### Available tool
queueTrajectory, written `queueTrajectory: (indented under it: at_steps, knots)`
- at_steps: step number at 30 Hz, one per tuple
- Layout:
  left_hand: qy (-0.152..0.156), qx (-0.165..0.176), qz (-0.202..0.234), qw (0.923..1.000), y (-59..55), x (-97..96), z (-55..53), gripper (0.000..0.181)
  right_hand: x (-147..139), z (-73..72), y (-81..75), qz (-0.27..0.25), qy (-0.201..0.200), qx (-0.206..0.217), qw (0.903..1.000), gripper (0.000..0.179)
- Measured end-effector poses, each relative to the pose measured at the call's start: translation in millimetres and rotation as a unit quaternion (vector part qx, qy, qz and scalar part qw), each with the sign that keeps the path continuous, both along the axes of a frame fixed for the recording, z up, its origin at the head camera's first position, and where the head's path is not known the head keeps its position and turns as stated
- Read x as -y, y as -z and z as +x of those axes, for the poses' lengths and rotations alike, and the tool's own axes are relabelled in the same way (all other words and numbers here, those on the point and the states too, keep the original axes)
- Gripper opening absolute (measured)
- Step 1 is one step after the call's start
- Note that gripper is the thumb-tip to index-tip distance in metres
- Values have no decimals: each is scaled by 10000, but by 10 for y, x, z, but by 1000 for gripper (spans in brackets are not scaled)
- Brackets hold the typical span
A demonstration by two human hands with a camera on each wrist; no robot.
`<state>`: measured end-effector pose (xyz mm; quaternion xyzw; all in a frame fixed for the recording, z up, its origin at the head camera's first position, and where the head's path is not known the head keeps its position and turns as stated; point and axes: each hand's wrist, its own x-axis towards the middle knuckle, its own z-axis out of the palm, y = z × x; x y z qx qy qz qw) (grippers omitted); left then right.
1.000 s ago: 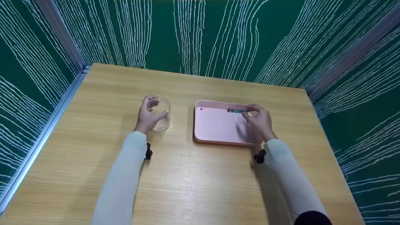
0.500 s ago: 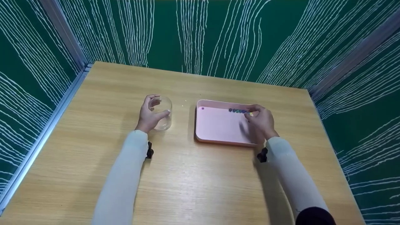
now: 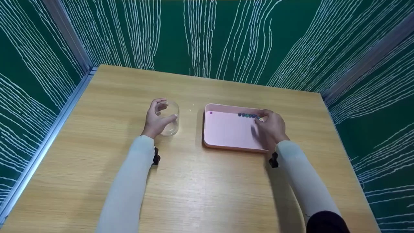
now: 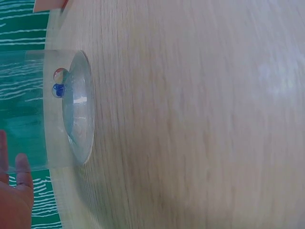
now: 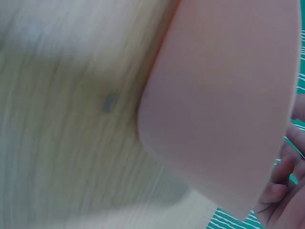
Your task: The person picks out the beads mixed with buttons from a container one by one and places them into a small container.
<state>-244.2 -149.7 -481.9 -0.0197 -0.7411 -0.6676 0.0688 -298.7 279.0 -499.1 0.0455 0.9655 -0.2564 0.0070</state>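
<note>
My left hand [image 3: 156, 120] grips a clear cylindrical jar [image 3: 173, 127] from its left side, thumb across the front. Two marbles, one blue [image 4: 58, 90] and one with red [image 4: 60, 75], show low in the jar in the left wrist view. In the pink tray [image 3: 233, 136], a row of dark and greenish marbles [image 3: 246, 115] lies along the far side. At the row's right end my right hand [image 3: 274, 126] pinches a yellowish marble [image 3: 261, 119] between thumb and fingers, which partly hide it. The tray's wall hides the fingertips in the right wrist view.
A small magenta spot [image 3: 211, 113] sits in the tray's far left corner. Tiny white specks [image 3: 191, 106] lie on the wooden table [image 3: 194, 184] between jar and tray. Green walls with white lines [image 3: 171, 35] enclose the table's back and sides.
The head view has shifted slightly, so everything appears a little further right. My right thumb has drawn back slightly, showing more of the row's right end. The left hand keeps its grip on the jar.
</note>
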Motion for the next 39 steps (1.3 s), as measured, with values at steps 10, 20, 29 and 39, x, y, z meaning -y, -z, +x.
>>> queueTrajectory:
  at_steps: [10, 20, 29, 39]
  knots:
    - [-58, -7, -5, 10000, 7, 5, -8, 64, -3, -55, 59, -109, 290, 514, 9982, 39]
    - [-71, 35, -25, 10000, 13, 1, -13, 65, -5, -121, 84, -263, 419, 902, 9947, 37]
    - [-46, 30, -77, 10000, 13, 5, -2, 62, 26, -170, 85, 433, -53, 445, 9981, 28]
    - [-53, -19, -42, 10000, 13, 4, -13, 64, 30, -230, 94, 824, -112, 600, 9947, 32]
